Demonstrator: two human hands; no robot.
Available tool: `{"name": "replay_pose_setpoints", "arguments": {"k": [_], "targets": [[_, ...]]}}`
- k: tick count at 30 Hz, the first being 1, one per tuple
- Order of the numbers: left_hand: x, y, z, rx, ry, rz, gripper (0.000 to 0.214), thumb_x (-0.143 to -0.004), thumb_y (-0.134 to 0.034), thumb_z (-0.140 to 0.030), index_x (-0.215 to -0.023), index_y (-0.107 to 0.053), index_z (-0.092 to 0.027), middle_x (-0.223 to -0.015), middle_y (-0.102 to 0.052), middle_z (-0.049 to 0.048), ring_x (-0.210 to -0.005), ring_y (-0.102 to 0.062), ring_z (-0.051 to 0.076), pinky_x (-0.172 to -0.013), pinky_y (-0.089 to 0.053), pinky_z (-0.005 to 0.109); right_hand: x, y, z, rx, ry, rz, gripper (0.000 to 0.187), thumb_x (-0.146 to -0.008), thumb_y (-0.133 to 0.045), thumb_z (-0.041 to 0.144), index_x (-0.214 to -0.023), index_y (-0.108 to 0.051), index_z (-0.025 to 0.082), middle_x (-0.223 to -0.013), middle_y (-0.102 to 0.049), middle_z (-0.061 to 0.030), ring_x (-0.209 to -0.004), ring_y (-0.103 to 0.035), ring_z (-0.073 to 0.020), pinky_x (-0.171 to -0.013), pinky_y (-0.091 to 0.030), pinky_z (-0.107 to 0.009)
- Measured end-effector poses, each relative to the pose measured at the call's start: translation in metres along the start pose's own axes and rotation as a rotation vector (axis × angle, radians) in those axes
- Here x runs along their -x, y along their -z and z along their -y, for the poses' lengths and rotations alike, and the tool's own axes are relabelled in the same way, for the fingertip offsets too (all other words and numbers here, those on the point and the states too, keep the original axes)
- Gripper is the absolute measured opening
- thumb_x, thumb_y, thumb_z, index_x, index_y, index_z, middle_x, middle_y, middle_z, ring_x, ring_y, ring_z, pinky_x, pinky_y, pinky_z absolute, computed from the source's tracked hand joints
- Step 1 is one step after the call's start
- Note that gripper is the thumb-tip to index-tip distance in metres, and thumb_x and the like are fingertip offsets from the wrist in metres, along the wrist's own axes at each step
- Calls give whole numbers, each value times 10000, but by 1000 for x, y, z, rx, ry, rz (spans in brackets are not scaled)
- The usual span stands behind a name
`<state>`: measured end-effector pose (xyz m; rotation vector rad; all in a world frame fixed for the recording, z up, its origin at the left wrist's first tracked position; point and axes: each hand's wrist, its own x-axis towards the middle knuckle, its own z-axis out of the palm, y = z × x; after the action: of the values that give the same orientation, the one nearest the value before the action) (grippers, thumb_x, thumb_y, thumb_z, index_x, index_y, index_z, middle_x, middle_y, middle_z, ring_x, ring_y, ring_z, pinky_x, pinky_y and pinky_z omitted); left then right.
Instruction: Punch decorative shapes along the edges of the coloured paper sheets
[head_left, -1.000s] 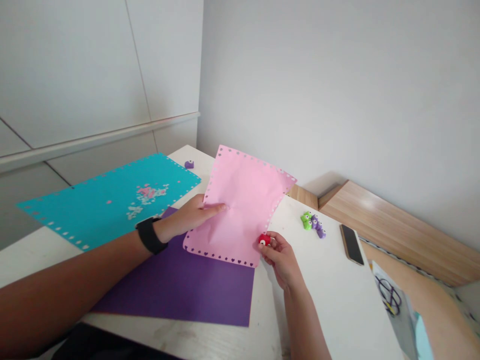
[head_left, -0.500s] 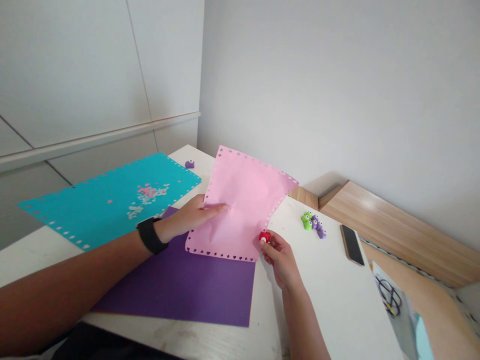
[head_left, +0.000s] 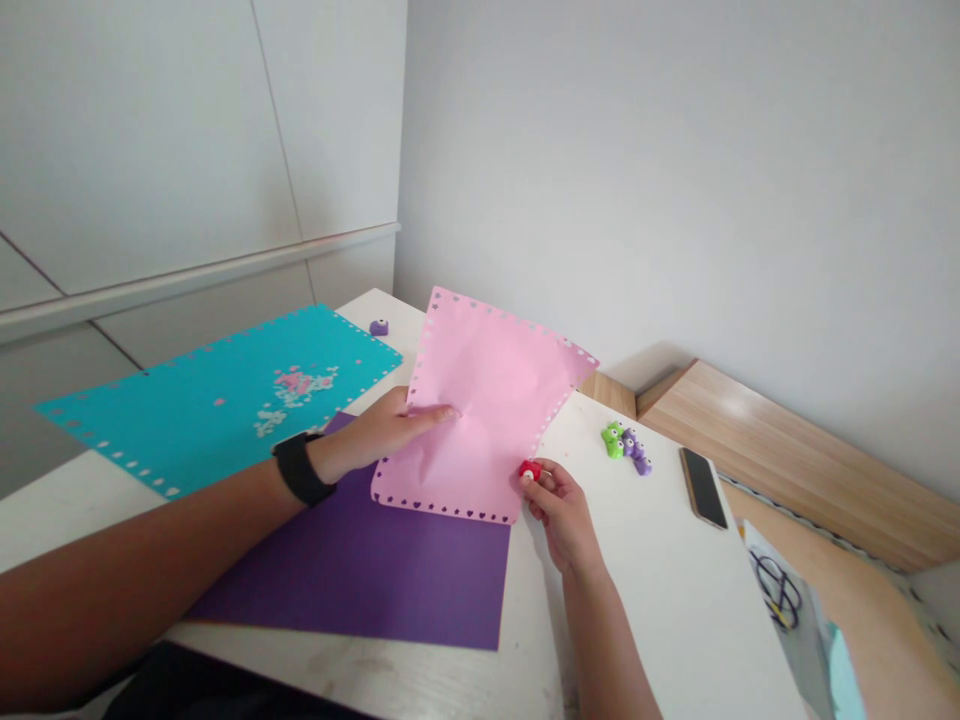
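Note:
My left hand [head_left: 382, 432], with a black band on its wrist, pinches the left edge of a pink paper sheet [head_left: 487, 400] and holds it tilted up off the table. Small punched shapes run along the sheet's borders. My right hand [head_left: 559, 505] is closed round a small red paper punch [head_left: 529, 470] set on the sheet's right edge near the lower corner. A purple paper sheet [head_left: 375, 570] lies flat beneath both hands.
A teal sheet [head_left: 187, 410] with punched borders and a pile of paper bits [head_left: 296, 390] lies at the left. A purple punch [head_left: 379, 327] sits near the far corner. Green and purple punches [head_left: 625, 445] and a phone [head_left: 703, 487] lie at the right on the white table [head_left: 675, 590].
My right hand with the red punch has slid a little up along the pink sheet's right edge. The sheet has shifted slightly. My left hand has stayed put.

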<state>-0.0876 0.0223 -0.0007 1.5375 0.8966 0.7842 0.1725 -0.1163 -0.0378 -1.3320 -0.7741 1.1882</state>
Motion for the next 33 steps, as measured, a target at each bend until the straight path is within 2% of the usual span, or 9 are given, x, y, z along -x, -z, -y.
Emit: {"name": "replay_pose_setpoints", "arguments": {"k": [10,16,23,30,33], "targets": [[2,1,-3,5,0,19,506,-831,-701,-536,-1145,-713,-140,-1100,-773,125,-878,-721,289,-659,-536,266,0,2,0,-23,30,6,340,-729,-874,313,-1021,-730,215,-953,-735,-42,-750,-578,-155,-636,-396,-268],[3,2,-4,-21,8,8,523,-835,-713,-529,-1151,-707,-112,-910,-789,106,-806,-721,289,-607,-516,263,0,-1,-1,-84,43,10,339,-717,-885,317,-1006,-738,217,-979,-747,-54,-871,-644,-201,-797,-482,-330],[-1,2,3,39,-35,16,451,-841,-717,-503,-1109,-730,-140,-1096,-772,130,-909,-718,300,-712,-537,278,-2,1,-4,-122,17,45,317,-721,-886,266,-997,-738,216,-969,-754,-44,-884,-655,-187,-861,-480,-315],[2,1,-3,50,-19,-62,410,-800,-780,-440,-1068,-755,-131,-891,-792,110,-804,-720,295,-608,-510,266,0,2,-3,-137,10,71,299,-735,-877,251,-998,-739,229,-980,-754,-35,-887,-656,-182,-845,-482,-307],[1,1,-2,87,-33,-63,386,-788,-795,-406,-1060,-764,-134,-935,-794,112,-810,-722,293,-619,-520,265,1,1,-2,-138,14,75,291,-743,-872,258,-1000,-739,231,-973,-754,-33,-874,-653,-176,-828,-482,-303]]}}
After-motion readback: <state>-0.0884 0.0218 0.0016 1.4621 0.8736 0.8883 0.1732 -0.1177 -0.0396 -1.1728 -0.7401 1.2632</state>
